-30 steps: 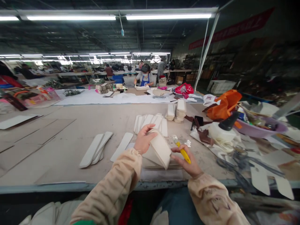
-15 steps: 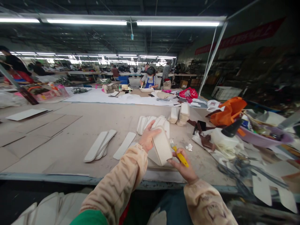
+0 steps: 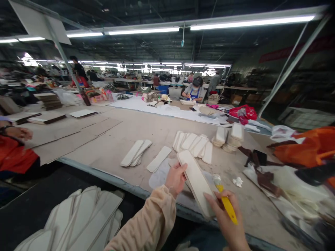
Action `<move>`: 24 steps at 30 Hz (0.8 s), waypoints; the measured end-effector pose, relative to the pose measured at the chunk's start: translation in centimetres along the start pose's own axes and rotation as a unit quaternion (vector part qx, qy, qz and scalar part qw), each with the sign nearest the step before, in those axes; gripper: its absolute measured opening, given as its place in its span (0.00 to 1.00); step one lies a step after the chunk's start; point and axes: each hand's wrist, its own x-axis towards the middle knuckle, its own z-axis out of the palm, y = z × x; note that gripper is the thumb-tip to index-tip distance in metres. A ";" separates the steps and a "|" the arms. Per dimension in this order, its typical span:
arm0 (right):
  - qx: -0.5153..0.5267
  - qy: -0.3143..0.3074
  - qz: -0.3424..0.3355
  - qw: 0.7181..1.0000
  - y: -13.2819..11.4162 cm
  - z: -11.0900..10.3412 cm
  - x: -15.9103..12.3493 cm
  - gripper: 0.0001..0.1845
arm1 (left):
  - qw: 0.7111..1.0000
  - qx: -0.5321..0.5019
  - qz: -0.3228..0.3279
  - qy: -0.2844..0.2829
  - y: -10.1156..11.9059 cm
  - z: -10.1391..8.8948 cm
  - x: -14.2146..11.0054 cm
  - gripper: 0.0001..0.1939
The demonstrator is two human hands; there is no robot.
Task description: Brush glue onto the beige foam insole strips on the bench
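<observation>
A long cream panel with rounded corners (image 3: 195, 179) slants between my hands over the table's front edge. My left hand (image 3: 178, 178) is closed on its left edge, thumb on the face. The thumb of my right hand (image 3: 228, 213) presses the panel's lower end, while the same hand grips a yellow-handled brush (image 3: 229, 210) with its whitish bristles pointing away from me. Just beyond lies a fanned row of similar panels (image 3: 195, 144). To the left are a single panel (image 3: 159, 159) and a small overlapping pile of panels (image 3: 136, 152).
Two panel stacks (image 3: 235, 136) stand farther back. A crumpled white scrap (image 3: 238, 182) lies right of the brush. Orange cloth (image 3: 309, 146) and plastic bags crowd the right side. Many panels (image 3: 78, 216) rest low at left. A co-worker's hand (image 3: 19, 132) shows at far left.
My view has turned left, bringing in the co-worker's hand and the low panel pile. The held panel now lies flatter and nearer me, its long face showing. Both hands keep their hold.
</observation>
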 end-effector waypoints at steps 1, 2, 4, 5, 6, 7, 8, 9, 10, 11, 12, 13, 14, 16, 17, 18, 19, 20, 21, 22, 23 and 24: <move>-0.009 -0.002 0.003 1.000 0.2 -0.3 -0.3 0.26 | 1.000 -0.006 0.010 0.009 -0.1 0.0 -0.6 0.21; -0.015 -0.004 0.008 1.000 0.4 -0.6 -0.6 0.26 | 1.000 -0.012 0.021 0.018 -0.1 0.1 -1.1 0.21; -0.015 -0.011 0.026 0.999 0.9 -1.2 -1.0 0.28 | 0.999 -0.019 0.040 0.030 0.1 0.2 -2.0 0.19; -0.008 -0.017 0.035 0.999 1.1 -1.4 -1.3 0.28 | 0.998 -0.019 0.046 0.031 0.3 0.3 -2.3 0.19; 0.003 -0.024 0.041 0.999 1.3 -1.7 -1.5 0.29 | 0.998 -0.018 0.051 0.030 0.4 0.3 -2.6 0.19; 0.015 -0.033 0.044 0.998 1.5 -1.9 -1.7 0.30 | 0.998 -0.015 0.055 0.029 0.6 0.3 -2.9 0.19; 0.026 -0.040 0.046 0.998 1.6 -2.1 -1.9 0.30 | 0.998 -0.012 0.060 0.029 0.7 0.3 -3.1 0.19; 0.034 -0.046 0.046 0.997 1.6 -2.2 -2.1 0.30 | 0.997 -0.008 0.064 0.031 0.8 0.2 -3.3 0.18; 0.038 -0.050 0.047 0.997 1.5 -2.3 -2.3 0.30 | 0.997 -0.004 0.066 0.033 0.9 0.1 -3.4 0.18; 0.039 -0.051 0.047 0.997 1.3 -2.3 -2.5 0.30 | 0.997 -0.002 0.068 0.036 1.0 0.0 -3.6 0.18; 0.039 -0.049 0.048 0.997 1.0 -2.3 -2.8 0.30 | 0.997 -0.001 0.069 0.039 1.1 -0.1 -3.7 0.18; 0.040 -0.044 0.049 0.997 0.6 -2.3 -3.0 0.29 | 0.997 -0.002 0.068 0.043 1.2 -0.2 -3.8 0.18; 0.043 -0.039 0.049 0.997 0.2 -2.3 -3.3 0.29 | 0.997 -0.003 0.067 0.046 1.3 -0.3 -3.9 0.17; 0.052 -0.030 0.048 0.997 -0.8 -2.2 -3.9 0.28 | 0.997 -0.002 0.064 0.051 1.4 -0.6 -4.1 0.16; 0.055 -0.030 0.046 0.997 -1.2 -2.2 -4.1 0.28 | 0.997 -0.001 0.061 0.054 1.5 -0.7 -4.1 0.15; 0.060 -0.034 0.048 0.996 -1.6 -2.1 -4.2 0.28 | 0.997 0.001 0.058 0.057 1.5 -0.9 -4.2 0.15; 0.066 -0.036 0.050 0.996 -1.8 -2.1 -4.3 0.28 | 0.997 0.001 0.056 0.062 1.5 -1.0 -4.2 0.14; 0.071 -0.038 0.052 0.995 -1.9 -2.1 -4.4 0.28 | 0.996 0.002 0.054 0.069 1.4 -1.1 -4.3 0.13; 0.076 -0.039 0.054 0.995 -1.9 -2.0 -4.5 0.28 | 0.996 0.002 0.053 0.078 1.4 -1.3 -4.3 0.12; 0.081 -0.039 0.053 0.995 -1.9 -2.1 -4.6 0.28 | 0.995 0.004 0.051 0.086 1.3 -1.3 -4.4 0.11; 0.085 -0.040 0.052 0.994 -1.8 -2.1 -4.7 0.28 | 0.994 0.005 0.051 0.092 1.3 -1.4 -4.5 0.10; 0.087 -0.040 0.050 0.994 -1.7 -2.1 -4.8 0.28 | 0.994 0.007 0.050 0.094 1.3 -1.4 -4.7 0.10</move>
